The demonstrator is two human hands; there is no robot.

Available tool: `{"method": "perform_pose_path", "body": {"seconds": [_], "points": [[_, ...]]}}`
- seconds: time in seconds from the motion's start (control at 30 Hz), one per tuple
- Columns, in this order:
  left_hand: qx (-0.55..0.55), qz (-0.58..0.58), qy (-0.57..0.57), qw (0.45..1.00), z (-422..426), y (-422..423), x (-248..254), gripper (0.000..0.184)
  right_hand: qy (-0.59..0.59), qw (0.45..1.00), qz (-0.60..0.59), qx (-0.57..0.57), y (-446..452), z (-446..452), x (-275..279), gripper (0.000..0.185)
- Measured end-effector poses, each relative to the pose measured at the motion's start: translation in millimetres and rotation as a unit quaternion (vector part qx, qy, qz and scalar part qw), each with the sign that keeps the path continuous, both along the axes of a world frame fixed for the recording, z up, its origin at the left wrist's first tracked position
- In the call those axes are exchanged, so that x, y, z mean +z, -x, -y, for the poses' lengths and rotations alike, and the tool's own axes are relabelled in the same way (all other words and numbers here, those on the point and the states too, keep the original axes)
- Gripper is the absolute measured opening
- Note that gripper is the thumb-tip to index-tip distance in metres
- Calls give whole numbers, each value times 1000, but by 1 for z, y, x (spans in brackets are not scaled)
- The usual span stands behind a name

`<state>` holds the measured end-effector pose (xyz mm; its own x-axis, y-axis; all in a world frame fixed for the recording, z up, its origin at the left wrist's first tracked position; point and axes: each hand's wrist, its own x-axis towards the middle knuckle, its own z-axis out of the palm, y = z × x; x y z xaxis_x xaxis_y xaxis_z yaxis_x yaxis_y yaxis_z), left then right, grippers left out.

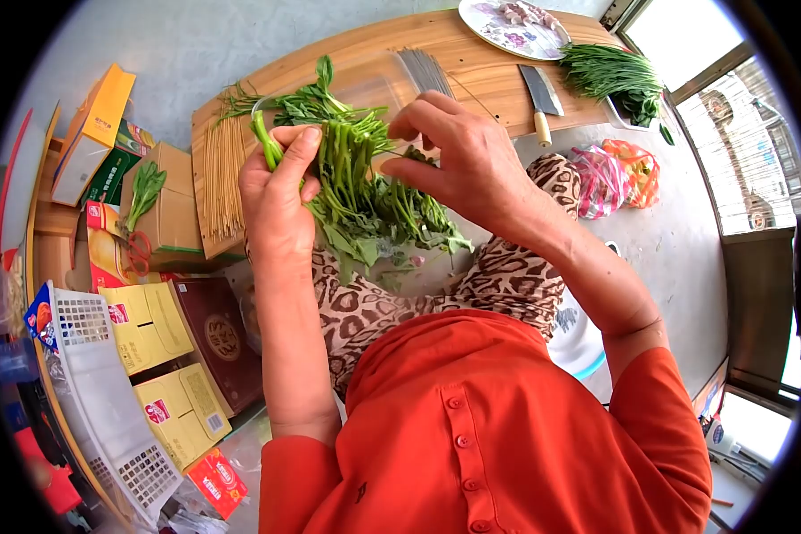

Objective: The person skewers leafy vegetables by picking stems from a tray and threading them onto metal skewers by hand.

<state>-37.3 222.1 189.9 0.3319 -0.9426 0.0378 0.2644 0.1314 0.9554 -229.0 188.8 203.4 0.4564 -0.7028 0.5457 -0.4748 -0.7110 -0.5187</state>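
My left hand [280,191] is closed, thumb and fingers pinching a bright green vegetable stem [265,142] upright above my lap. To its right my right hand [463,156] has curled fingers, with a thin dark line near the fingertips that I cannot make out clearly. A bunch of leafy greens [356,169] lies below and between both hands, stems upward, over a clear plastic tub [365,80]. Thin metal skewers [424,69] rest beside the tub, and bamboo skewers [222,178] are bundled left of my left hand.
A wooden board [472,53] carries a cleaver [541,93], a plate [507,36] with pale meat, and a tub of long green chives [614,76]. Plastic bags [601,182] sit on the right. Cartons [165,191], red scissors [139,253] and a white basket [107,392] stand left.
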Motion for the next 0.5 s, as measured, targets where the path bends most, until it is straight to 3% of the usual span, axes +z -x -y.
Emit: {"method": "perform_pose_path", "body": {"seconds": [0.03, 0.5], "points": [[0, 0, -1, 1000, -1, 1, -1, 9, 37, 999, 37, -3, -2, 0, 0, 24], [-37, 32, -3, 999, -6, 6, -3, 10, 13, 1000, 23, 3, -15, -3, 2, 22]]}}
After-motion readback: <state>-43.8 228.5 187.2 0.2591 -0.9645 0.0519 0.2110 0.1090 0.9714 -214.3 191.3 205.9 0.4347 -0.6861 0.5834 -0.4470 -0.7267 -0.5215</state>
